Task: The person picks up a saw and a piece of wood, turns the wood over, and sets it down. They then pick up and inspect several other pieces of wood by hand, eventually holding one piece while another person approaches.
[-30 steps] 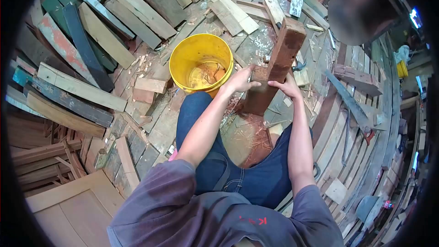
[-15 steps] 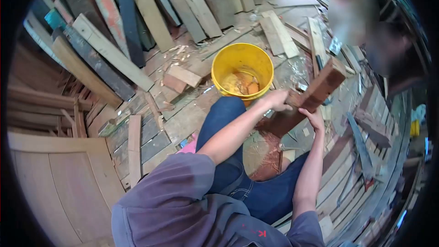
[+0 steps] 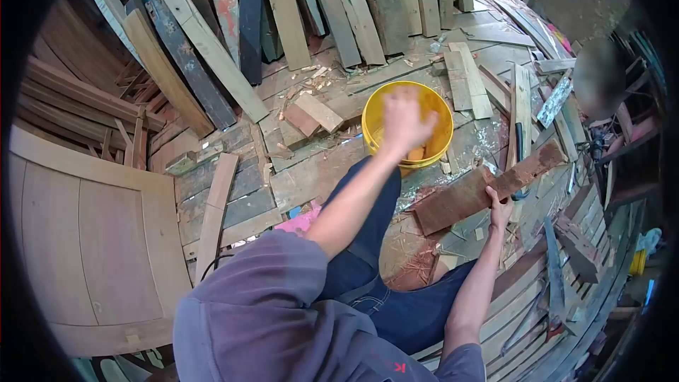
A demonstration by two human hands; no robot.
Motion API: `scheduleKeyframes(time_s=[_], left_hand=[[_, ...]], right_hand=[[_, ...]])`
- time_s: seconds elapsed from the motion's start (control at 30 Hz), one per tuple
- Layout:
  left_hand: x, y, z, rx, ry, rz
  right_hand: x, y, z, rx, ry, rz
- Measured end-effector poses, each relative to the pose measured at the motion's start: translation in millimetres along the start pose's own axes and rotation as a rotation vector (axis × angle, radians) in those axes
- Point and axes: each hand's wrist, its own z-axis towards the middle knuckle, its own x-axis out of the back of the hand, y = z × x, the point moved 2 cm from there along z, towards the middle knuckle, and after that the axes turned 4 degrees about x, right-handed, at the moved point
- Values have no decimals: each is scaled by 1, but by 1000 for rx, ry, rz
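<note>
My left hand (image 3: 404,120) is over the yellow bucket (image 3: 373,134), blurred by motion. Its thumb stands apart from the fingers, and no object shows in it. Some orange-brown stuff lies at the bottom of the bucket, partly hidden by the hand. My right hand (image 3: 498,206) grips a reddish-brown wooden block (image 3: 453,201) at its middle, where the wide part meets a narrower one. The block is tilted, its narrow end up and to the right. Below it, wood shavings (image 3: 417,265) are scattered between my legs.
Several boards (image 3: 286,14) lean at the back. Two short wood offcuts (image 3: 318,110) lie left of the bucket. At the right are a handsaw (image 3: 555,262) and a dark wood block (image 3: 576,244) on slats. A panelled wooden door (image 3: 120,240) stands at the left.
My left hand has let go of the wooden block and moved up and left over the bucket. The block, still in my right hand, has turned flatter. The view has shifted.
</note>
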Motion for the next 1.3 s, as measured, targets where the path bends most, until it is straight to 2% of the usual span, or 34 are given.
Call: scheduleKeyframes(time_s=[0.03,0.07,0.1,0.13,0.17,0.2,0.23,0.27,0.3,0.33,0.37,0.4,0.43,0.47,0.5,0.53,0.57,0.6,0.67,0.73,0.83,1.0,1.07,1.1,1.2,1.3], left_hand=[[9,-30,6,147,37,263],[11,-70,12,374,6,426],[21,-92,15,498,-177,366],[-1,-142,15,645,-383,124],[-24,-191,15,825,-571,-83],[-40,-201,5,918,-661,-258],[-25,-167,-5,926,-663,-204],[-39,-183,-10,740,-806,-113],[-35,-172,-13,695,-758,-38],[-49,-196,-9,748,-740,-55],[-48,-196,-9,695,-743,-157],[-31,-174,-5,656,-789,-65],[-52,-217,-2,717,-767,-129],[-50,-243,-2,691,-619,13],[-30,-233,-5,820,-570,-57],[-27,-274,-1,763,-544,-89],[-20,-311,2,806,-476,-74],[44,-191,-16,883,-447,-140],[73,-229,-19,794,-443,-55],[100,-270,-35,854,-418,-82],[139,-332,-65,990,-339,-10],[205,-407,-140,1315,-273,-12],[217,-458,-176,1209,-354,-122],[223,-460,-190,1207,-358,-133],[230,-426,-200,1218,-249,-45],[247,-429,-184,1106,-89,154]], right_hand=[[4,3,1,-49,-11,10],[0,9,3,9,41,38],[-5,-5,-4,29,58,5],[-2,-9,3,-218,33,-336],[-12,17,12,26,63,-134],[-25,-19,-5,-49,24,-13],[-34,-30,-9,-146,-21,-66],[-40,-37,-9,-241,-69,-115],[-52,-17,-3,-221,-83,-17],[-65,9,3,-197,-97,81],[-72,13,2,-221,-121,41],[-74,-4,-8,-305,-163,-12],[-83,16,-7,-329,-193,19],[-92,40,-1,-405,-218,-78],[-95,29,-14,-375,-235,-26],[-98,40,-9,-507,-287,-255],[-109,63,-6,-467,-279,-286],[-116,75,-1,-483,-298,-294],[-127,76,-1,-492,-307,-281],[-138,68,-3,-473,-285,-243],[-144,38,-7,-462,-319,-419],[-136,24,-10,-487,-372,-455],[-133,28,-9,-460,-395,-439],[-134,31,-10,-446,-404,-428],[-178,108,19,-269,-313,-440],[-167,102,16,-320,-451,-360]])
